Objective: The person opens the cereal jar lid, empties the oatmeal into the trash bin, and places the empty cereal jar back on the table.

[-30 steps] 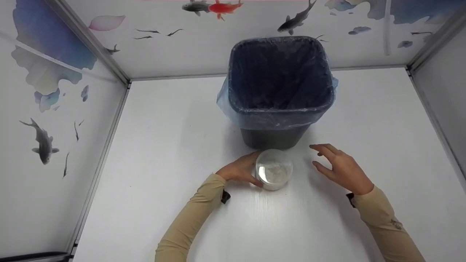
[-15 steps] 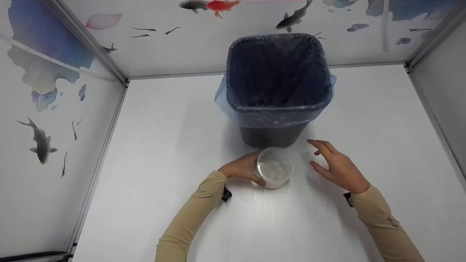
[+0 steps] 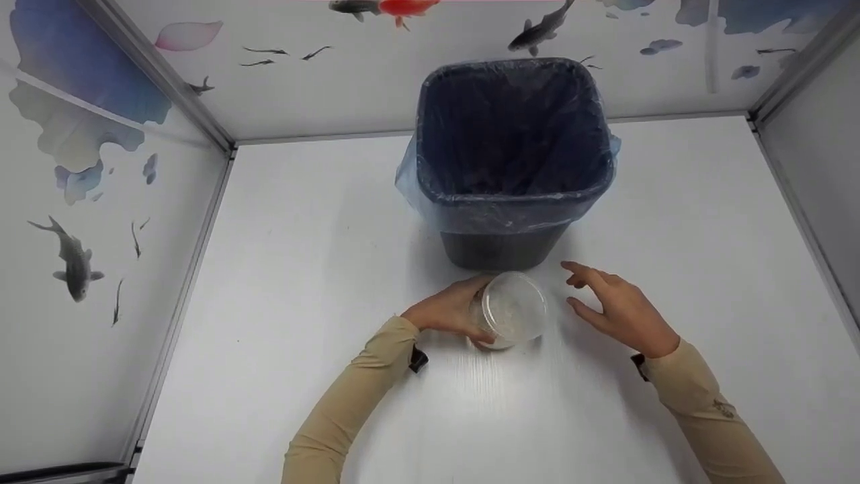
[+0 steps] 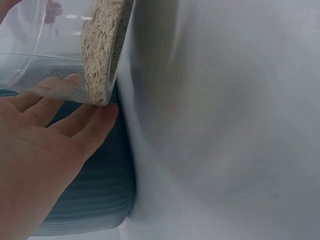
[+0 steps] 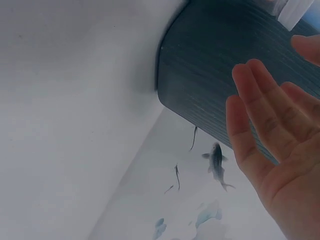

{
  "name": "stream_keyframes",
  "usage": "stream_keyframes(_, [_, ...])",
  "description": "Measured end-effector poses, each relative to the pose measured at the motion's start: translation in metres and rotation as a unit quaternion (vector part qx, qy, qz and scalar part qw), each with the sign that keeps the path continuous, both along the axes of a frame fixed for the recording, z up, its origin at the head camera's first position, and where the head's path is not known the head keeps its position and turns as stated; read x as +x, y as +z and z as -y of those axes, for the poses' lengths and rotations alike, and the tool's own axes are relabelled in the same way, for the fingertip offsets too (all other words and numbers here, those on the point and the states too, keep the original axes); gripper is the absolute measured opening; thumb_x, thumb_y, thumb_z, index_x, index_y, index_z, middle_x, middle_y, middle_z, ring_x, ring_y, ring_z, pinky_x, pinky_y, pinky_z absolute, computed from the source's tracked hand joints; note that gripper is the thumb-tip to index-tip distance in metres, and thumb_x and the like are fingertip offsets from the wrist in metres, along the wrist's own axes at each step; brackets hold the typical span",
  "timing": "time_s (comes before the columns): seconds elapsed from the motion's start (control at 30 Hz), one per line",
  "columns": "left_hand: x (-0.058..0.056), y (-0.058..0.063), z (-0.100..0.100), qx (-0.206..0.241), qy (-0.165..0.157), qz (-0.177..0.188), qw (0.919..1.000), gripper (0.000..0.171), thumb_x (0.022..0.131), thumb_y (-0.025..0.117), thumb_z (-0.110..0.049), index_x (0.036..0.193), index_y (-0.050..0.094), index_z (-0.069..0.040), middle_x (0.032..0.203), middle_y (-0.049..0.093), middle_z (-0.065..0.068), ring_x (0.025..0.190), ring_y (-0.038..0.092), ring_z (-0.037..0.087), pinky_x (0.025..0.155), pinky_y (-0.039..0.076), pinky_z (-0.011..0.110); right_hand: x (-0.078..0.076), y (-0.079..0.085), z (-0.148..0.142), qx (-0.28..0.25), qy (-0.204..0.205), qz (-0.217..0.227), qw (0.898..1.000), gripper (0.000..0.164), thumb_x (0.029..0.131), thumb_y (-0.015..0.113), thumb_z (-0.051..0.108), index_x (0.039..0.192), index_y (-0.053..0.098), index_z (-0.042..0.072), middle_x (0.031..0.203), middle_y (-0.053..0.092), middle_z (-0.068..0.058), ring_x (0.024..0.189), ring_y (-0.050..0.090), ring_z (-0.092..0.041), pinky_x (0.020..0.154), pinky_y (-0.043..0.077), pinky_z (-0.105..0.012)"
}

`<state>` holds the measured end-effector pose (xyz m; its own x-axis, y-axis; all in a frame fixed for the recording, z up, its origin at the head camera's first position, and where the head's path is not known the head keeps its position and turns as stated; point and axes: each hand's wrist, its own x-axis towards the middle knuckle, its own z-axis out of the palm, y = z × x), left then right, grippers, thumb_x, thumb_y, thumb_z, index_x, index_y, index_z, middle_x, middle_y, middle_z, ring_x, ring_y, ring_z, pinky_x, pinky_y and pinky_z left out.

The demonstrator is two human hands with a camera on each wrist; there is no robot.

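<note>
A clear round plastic tub (image 3: 521,306) stands tilted to the right in front of the bin in the head view. My left hand (image 3: 451,310) grips its left side, thumb at the near side and fingers round the far side. In the left wrist view, beige flaky grains (image 4: 102,47) lie in a layer at the bottom of the tub (image 4: 45,62). To the right of the tub, my right hand (image 3: 625,310) hovers apart from it, fingers loosely bent with nothing in them. The right wrist view shows that palm (image 5: 295,170) and its relaxed fingers.
A dark bin (image 3: 504,250) with a blue plastic liner (image 3: 517,214) stands just behind the tub, its mouth facing up. The white table (image 3: 302,269) is bounded by panels printed with fish at the back and left (image 3: 168,235).
The tub has gone from nearly upright to tilted rightward in my left hand. My right hand has drifted slightly left, toward the tub.
</note>
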<state>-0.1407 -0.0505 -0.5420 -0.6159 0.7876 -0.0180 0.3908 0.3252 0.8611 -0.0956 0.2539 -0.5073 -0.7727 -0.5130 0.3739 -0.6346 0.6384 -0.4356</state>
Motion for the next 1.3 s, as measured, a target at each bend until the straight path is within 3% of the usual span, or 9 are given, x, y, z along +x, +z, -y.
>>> stream_keyframes(0.2, [0.002, 0.011, 0.001, -0.004, -0.007, -0.031, 0.9995, 0.1, 0.063, 0.091, -0.02, 0.145, 0.037, -0.003, 0.141, 0.047, 0.011, 0.129, 0.043, 0.02, 0.107, 0.032, 0.027, 0.001, 0.007, 0.009, -0.009, 0.025, -0.023, 0.999, 0.05, 0.078, 0.076, 0.0, 0.124, 0.058, 0.002, 0.105, 0.067, -0.01, 0.089, 0.066, -0.021, 0.075, 0.054, -0.04])
stream_keyframes(0.33, [0.004, 0.017, 0.001, -0.014, -0.007, -0.047, 0.9988, 0.099, 0.063, 0.091, -0.02, 0.145, 0.038, -0.002, 0.141, 0.047, 0.011, 0.13, 0.042, 0.018, 0.107, 0.031, 0.026, 0.004, 0.013, 0.017, -0.021, 0.048, 0.001, 0.999, 0.048, 0.079, 0.077, 0.002, 0.123, 0.058, 0.002, 0.115, 0.063, -0.011, 0.097, 0.064, -0.021, 0.078, 0.055, -0.037])
stream_keyframes(0.57, [0.007, 0.026, -0.003, -0.038, 0.007, -0.089, 0.9953, 0.1, 0.062, 0.091, -0.022, 0.145, 0.038, -0.005, 0.139, 0.049, 0.007, 0.127, 0.044, 0.015, 0.106, 0.033, 0.025, 0.012, 0.023, 0.032, -0.034, 0.07, 0.063, 0.995, 0.071, 0.08, 0.08, 0.024, 0.139, 0.047, 0.005, 0.136, 0.047, -0.007, 0.119, 0.049, -0.02, 0.08, 0.053, -0.035])
stream_keyframes(0.8, [0.009, 0.035, -0.009, -0.062, 0.016, -0.144, 0.9875, 0.1, 0.065, 0.09, -0.028, 0.146, 0.037, -0.002, 0.142, 0.047, 0.011, 0.13, 0.042, 0.02, 0.108, 0.031, 0.027, 0.014, 0.021, 0.05, -0.03, 0.067, 0.077, 0.994, 0.088, 0.078, 0.081, 0.037, 0.147, 0.036, 0.006, 0.142, 0.038, -0.015, 0.128, 0.039, -0.026, 0.095, 0.044, -0.044])
stream_keyframes(0.93, [0.01, 0.039, -0.01, -0.076, 0.017, -0.168, 0.9826, 0.102, 0.066, 0.089, -0.034, 0.146, 0.035, 0.0, 0.144, 0.043, 0.013, 0.131, 0.04, 0.023, 0.109, 0.03, 0.027, 0.013, 0.018, 0.057, -0.044, 0.065, 0.083, 0.993, 0.094, 0.076, 0.081, 0.04, 0.148, 0.034, 0.004, 0.142, 0.036, -0.015, 0.128, 0.037, -0.025, 0.098, 0.04, -0.043])
stream_keyframes(1.13, [0.012, 0.04, -0.006, -0.074, 0.019, -0.179, 0.9809, 0.097, 0.066, 0.088, -0.039, 0.142, 0.04, -0.002, 0.139, 0.047, 0.011, 0.128, 0.042, 0.022, 0.108, 0.03, 0.025, 0.011, 0.018, 0.059, -0.079, 0.061, 0.092, 0.991, 0.092, 0.072, 0.085, 0.036, 0.146, 0.038, 0.006, 0.137, 0.038, -0.011, 0.121, 0.043, -0.023, 0.087, 0.049, -0.039])
stream_keyframes(1.3, [0.01, 0.038, -0.006, -0.038, 0.005, -0.135, 0.9901, 0.099, 0.064, 0.089, -0.034, 0.14, 0.035, 0.0, 0.137, 0.046, 0.013, 0.125, 0.044, 0.021, 0.106, 0.032, 0.024, 0.009, 0.023, 0.058, -0.091, 0.079, 0.091, 0.989, 0.09, 0.07, 0.086, 0.033, 0.144, 0.041, 0.009, 0.134, 0.039, -0.009, 0.117, 0.045, -0.025, 0.078, 0.053, -0.039])
